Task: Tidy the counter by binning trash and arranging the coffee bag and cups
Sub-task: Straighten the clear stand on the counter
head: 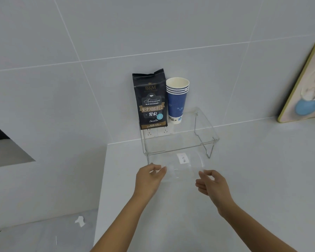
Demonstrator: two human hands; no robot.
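Note:
A black coffee bag [151, 100] stands upright on a clear shelf riser [205, 128] against the tiled wall. A stack of blue paper cups [176, 100] stands just to its right, touching it. In front of the riser, low over the white counter [262, 170], is a clear plastic item [182, 170] with a small white label; its exact shape is hard to make out. My left hand [149, 177] pinches its left end. My right hand [213, 184] has thumb and fingers at its right end.
A framed picture [305, 84] leans on the wall at the right. Wall sockets [156, 132] sit behind the riser. The counter ends at its left edge [103, 179]; beyond it, on the floor below, lies a scrap of white paper [80, 220].

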